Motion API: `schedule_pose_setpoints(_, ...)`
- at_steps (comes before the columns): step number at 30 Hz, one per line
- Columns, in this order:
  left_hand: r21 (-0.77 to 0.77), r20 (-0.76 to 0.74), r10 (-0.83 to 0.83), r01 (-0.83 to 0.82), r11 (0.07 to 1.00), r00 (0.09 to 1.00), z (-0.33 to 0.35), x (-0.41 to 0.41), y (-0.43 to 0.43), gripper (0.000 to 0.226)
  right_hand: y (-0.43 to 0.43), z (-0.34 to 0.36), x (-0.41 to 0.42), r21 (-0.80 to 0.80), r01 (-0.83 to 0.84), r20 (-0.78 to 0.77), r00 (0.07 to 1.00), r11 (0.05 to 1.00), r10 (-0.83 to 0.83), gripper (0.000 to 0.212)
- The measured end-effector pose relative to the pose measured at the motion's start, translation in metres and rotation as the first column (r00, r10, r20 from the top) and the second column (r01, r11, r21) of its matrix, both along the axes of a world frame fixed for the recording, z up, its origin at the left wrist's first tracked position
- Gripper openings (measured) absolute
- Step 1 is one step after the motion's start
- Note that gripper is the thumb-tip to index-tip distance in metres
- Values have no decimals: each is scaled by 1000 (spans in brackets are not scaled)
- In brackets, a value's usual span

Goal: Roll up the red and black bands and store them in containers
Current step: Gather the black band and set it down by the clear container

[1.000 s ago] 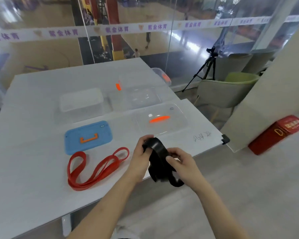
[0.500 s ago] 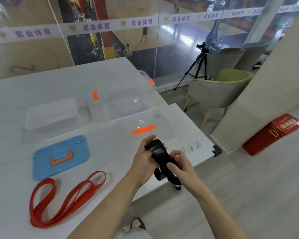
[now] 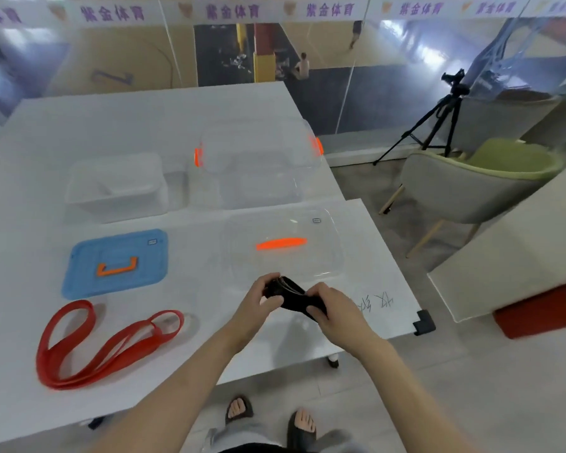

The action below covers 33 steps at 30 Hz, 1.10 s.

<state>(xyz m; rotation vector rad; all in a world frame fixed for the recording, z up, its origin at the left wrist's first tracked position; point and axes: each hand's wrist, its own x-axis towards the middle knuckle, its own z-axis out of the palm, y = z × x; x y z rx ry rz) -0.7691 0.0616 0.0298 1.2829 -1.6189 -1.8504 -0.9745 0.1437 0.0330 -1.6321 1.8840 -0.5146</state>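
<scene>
The black band is bunched into a compact coil above the table's front edge, held between both hands. My left hand grips its left side and my right hand pinches its right side. The red band lies unrolled in long loops on the white table at the front left. Two open clear containers stand farther back: a frosted one on the left and a larger one with orange latches on the right.
A blue lid with an orange handle lies behind the red band. A clear lid with an orange handle lies just beyond my hands. Right of the table stand a chair, a tripod and a red box.
The black band's hanging loop has been gathered into a tighter coil between my hands, which moved forward over the table. The camera view turned left and tilted down.
</scene>
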Motion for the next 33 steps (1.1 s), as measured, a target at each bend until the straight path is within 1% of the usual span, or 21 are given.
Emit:
schedule_pose_setpoints(2,-100,111,-18,29,995,994,-15,-3,1,58,-12,-15,-9,-66,-125,-192,975,990,110,23)
schedule_pose_setpoints(4,-192,220,-34,77,978,975,-29,-6,1,64,-20,-33,-15,-96,-214,-298,938,972,177,26)
schedule_pose_setpoints(6,-261,345,-45,142,955,937,-48,-8,-1,61,-24,-58,-17,-83,-261,-341,914,962,218,28)
schedule_pose_setpoints(9,-278,493,-64,227,933,868,-86,-10,0,62,-23,-104,-18,-41,-290,-376,891,956,254,38)
schedule_pose_setpoints(12,-232,614,-146,354,906,776,-120,-15,8,61,-16,-140,-18,112,-320,-383,860,941,339,62)
schedule_pose_setpoints(14,-200,667,-172,397,896,725,-133,-17,15,63,-12,-151,-17,168,-352,-393,833,921,390,80)
schedule_pose_setpoints(19,-179,720,-157,400,899,676,-150,-16,26,74,-15,-157,-18,161,-377,-404,818,912,410,98)
schedule_pose_setpoints(23,-185,718,-149,394,900,679,-145,-17,31,77,-15,-158,-19,208,-398,-413,792,893,450,113)
schedule_pose_setpoints(26,-183,704,-143,372,910,695,-139,-18,34,76,-10,-159,-17,192,-400,-437,782,896,443,112)
schedule_pose_setpoints(29,-197,705,-127,363,911,698,-132,-17,36,73,-5,-162,-16,175,-389,-458,781,905,424,103)
schedule_pose_setpoints(33,-198,704,-126,363,910,699,-124,-15,38,67,-7,-154,-13,190,-381,-432,795,905,425,94)
